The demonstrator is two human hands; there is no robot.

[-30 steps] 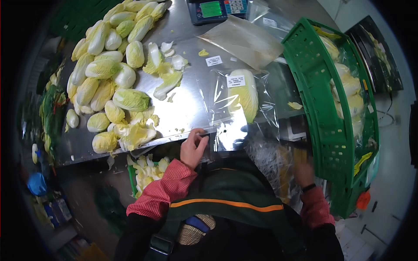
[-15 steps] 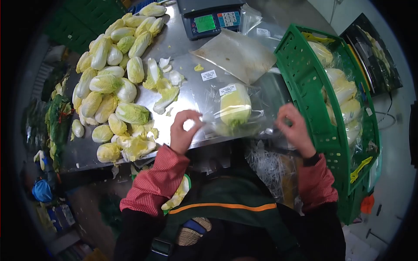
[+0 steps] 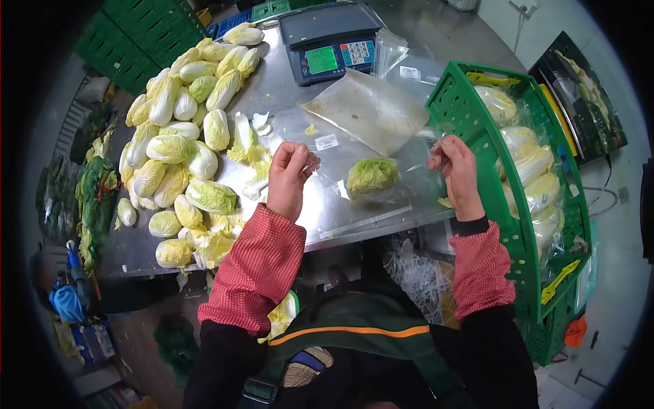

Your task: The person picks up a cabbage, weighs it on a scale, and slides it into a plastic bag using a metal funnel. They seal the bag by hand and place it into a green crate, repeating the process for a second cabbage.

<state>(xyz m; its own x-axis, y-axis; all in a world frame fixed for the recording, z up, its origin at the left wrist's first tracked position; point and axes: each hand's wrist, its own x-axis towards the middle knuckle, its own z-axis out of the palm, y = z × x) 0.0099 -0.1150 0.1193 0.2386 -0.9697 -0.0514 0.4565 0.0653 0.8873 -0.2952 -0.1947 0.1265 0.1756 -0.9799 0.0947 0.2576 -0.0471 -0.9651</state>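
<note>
A Chinese cabbage lies inside a clear plastic bag, its leafy end facing me. At the left of the cabbage, my left hand pinches one side of the bag between thumb and fingers. My right hand has its fingers closed on the bag's other side, close to the green crate. Between the hands the film is stretched out over the metal table. Just beyond the cabbage, a small white label lies flat.
Several loose Chinese cabbages are heaped at the left of the metal table, beside trimmed leaves. A scale stands at the back with a plastic sheet before it. A green crate holds bagged cabbages at right.
Both hands have moved away from me and up, pulling the bag's sides. The cabbage has tipped from lying lengthwise to showing its leafy end, and the bag's label has turned out of sight.
</note>
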